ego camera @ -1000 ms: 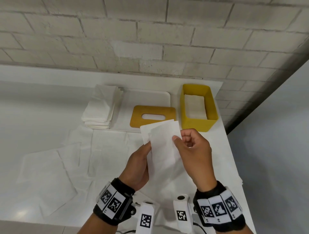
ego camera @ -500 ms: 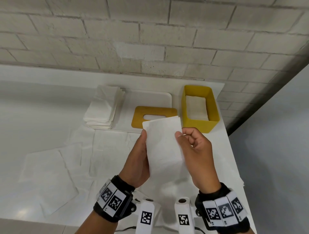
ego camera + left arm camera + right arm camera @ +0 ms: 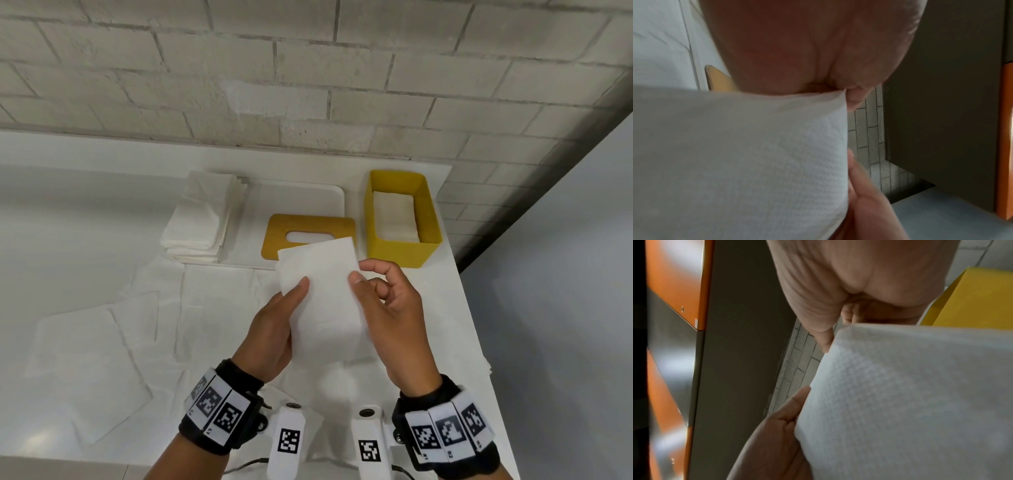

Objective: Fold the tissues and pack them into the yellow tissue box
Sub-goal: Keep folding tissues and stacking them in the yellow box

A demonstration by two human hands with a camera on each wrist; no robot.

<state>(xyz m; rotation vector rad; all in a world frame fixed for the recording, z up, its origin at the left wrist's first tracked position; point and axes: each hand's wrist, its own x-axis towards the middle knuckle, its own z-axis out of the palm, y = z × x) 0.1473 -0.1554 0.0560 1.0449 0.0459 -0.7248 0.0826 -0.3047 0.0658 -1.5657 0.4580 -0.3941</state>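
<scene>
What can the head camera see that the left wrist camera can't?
Only the head view shows the open yellow tissue box with tissues inside, the stack of tissues, and both wristbands. Only the left wrist view shows the tissue's bumpy texture close up and an orange-edged panel. Both show the folded tissue pinched by the left hand and right hand, and the yellow lid.

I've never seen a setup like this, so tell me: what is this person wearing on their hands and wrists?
The hands are bare. Each wrist wears a black band carrying white tiles printed with black square codes. A white block with one more such code sticks out from each band, and thin dark cables trail below them.
</scene>
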